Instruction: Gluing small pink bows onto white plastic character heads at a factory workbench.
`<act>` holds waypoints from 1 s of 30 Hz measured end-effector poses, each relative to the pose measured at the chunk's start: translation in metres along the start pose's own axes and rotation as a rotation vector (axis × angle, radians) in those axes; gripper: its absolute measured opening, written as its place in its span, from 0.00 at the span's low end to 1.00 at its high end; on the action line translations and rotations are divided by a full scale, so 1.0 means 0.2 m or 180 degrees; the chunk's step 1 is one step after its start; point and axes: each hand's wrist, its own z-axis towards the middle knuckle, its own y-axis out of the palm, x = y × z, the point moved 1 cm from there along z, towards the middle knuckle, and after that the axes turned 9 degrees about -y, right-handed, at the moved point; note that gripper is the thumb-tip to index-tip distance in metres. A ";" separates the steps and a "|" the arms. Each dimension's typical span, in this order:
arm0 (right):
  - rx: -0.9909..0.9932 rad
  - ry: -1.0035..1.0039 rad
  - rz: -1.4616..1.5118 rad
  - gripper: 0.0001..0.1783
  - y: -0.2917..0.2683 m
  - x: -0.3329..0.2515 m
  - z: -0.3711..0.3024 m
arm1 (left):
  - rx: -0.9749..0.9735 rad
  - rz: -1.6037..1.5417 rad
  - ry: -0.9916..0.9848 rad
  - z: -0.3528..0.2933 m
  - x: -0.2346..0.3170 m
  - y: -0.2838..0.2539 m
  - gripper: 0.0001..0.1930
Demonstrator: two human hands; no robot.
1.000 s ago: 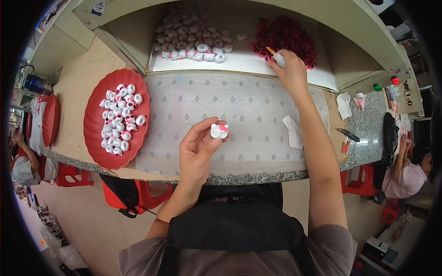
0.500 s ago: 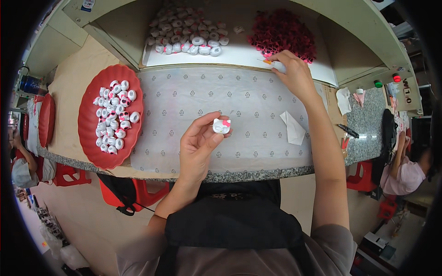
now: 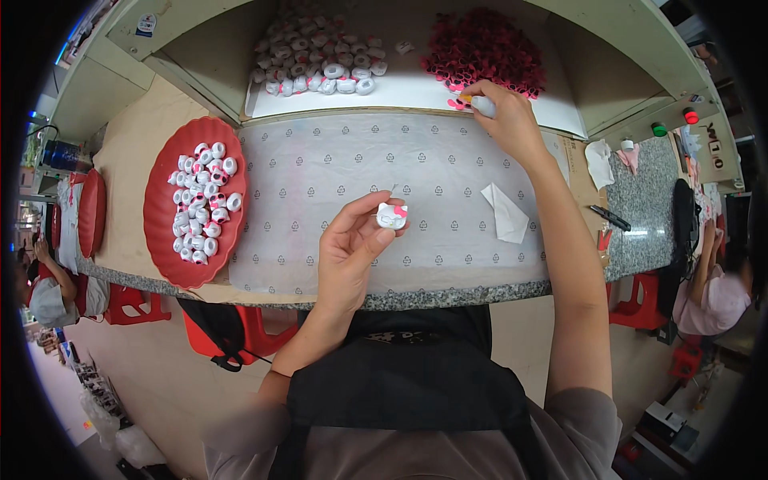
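Note:
My left hand pinches a small white cat-head figure with a pink bow between thumb and fingertips, above the printed paper sheet. Farther off and to the right, my right hand grips a small white squeeze bottle with an orange-yellow nozzle. Its tip is at a loose pink piece on the front edge of the white shelf board. Just behind lies a heap of dark pink pieces. Whether the tip touches the pink piece I cannot tell.
On the left stands a red scalloped tray with several white-and-pink figures. More white figures are heaped on the shelf. A folded white tissue lies on the sheet, a black cutter knife at the right. People sit on both sides.
My right hand has moved slightly left, bringing the bottle's nozzle to a pink piece that now shows apart from the heap. My left hand still holds the figure, almost unmoved. The view has shifted slightly.

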 end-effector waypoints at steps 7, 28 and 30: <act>0.0323 0.0342 0.0253 0.06 -0.01 -0.01 -0.03 | -0.0004 0.0039 -0.0039 0.01 -0.01 0.02 0.17; 0.0425 0.1158 0.3182 0.10 -0.01 -0.63 -0.42 | 0.0225 0.2223 0.1534 0.00 -0.03 0.05 0.14; 0.0442 0.1187 0.3178 0.10 0.00 -0.62 -0.42 | 0.0155 0.2244 0.1616 0.00 -0.02 0.05 0.14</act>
